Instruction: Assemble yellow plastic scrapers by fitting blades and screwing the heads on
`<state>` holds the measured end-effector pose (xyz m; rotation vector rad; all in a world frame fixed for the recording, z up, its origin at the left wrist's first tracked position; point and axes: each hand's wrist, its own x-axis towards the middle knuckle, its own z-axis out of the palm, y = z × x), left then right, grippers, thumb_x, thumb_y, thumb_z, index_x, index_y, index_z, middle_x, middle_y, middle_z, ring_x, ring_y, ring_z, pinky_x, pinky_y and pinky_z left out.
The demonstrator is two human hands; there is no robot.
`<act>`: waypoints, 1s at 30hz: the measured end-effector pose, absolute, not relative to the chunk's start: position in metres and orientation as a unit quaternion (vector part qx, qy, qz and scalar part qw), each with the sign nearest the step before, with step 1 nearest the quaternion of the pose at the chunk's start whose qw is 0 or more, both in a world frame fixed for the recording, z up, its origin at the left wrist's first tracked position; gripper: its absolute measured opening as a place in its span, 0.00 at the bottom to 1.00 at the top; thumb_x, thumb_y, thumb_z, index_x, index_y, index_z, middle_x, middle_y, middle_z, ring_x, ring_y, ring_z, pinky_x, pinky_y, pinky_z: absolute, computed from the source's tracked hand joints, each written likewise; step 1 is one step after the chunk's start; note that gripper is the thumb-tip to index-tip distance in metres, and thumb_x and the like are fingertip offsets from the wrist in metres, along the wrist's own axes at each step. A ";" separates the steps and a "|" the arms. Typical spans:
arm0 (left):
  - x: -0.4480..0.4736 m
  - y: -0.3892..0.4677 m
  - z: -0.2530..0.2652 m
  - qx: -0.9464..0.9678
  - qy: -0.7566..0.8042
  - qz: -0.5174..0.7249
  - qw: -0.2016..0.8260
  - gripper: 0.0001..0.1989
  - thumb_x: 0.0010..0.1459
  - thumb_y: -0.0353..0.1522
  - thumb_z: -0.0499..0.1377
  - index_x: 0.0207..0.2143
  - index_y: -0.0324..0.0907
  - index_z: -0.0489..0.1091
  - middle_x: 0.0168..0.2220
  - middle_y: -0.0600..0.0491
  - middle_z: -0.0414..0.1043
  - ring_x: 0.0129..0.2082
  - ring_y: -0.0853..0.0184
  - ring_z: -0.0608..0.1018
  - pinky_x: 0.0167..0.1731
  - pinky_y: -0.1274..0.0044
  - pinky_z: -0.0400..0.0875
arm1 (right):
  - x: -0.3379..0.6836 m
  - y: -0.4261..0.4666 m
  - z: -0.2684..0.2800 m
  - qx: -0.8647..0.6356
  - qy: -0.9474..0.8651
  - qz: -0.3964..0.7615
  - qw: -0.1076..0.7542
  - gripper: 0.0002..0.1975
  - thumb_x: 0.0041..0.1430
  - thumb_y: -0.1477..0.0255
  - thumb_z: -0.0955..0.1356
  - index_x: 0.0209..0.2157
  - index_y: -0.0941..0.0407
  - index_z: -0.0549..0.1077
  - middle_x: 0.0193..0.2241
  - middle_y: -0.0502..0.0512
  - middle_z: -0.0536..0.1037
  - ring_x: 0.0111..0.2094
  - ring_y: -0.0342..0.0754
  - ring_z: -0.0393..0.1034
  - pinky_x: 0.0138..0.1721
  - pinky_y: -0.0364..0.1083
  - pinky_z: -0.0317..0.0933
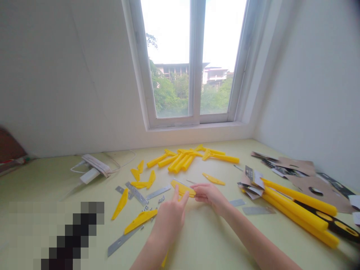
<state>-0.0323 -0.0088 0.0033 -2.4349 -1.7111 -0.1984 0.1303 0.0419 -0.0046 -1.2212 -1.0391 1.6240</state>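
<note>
Near the table's middle, a flat yellow plastic scraper-head piece [181,187] with tapered ends is between my hands. My left hand [171,213] grips it from the near side, two fingers lying across its top; the thumb is hidden. At the piece's right end, the fingertips of my right hand [209,195] are pinched together on it. Beside my left wrist lies another yellow head piece [140,221], above a long metal blade [122,242]. Small screws or nuts [161,199] are scattered left of my hands. A loose yellow piece [213,179] rests beyond my right hand.
Several yellow handles [182,159] are heaped towards the window. More yellow pieces [120,204] and metal blades [136,193] lie left. Long yellow handles [298,208] with cardboard tags, flat cardboard packaging [323,187] and a blade [258,210] are right. A power strip [95,165] sits back left.
</note>
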 end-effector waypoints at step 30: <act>-0.028 -0.015 0.005 -0.822 -0.561 -0.070 0.061 0.25 0.53 0.24 0.49 0.53 0.49 0.58 0.54 0.40 0.59 0.24 0.68 0.76 0.24 0.77 0.70 | 0.134 0.047 -0.004 -0.538 -0.453 0.570 0.425 0.04 0.41 0.74 0.69 0.22 0.60 0.70 0.19 0.49 0.72 0.21 0.40 0.68 0.23 0.38 0.61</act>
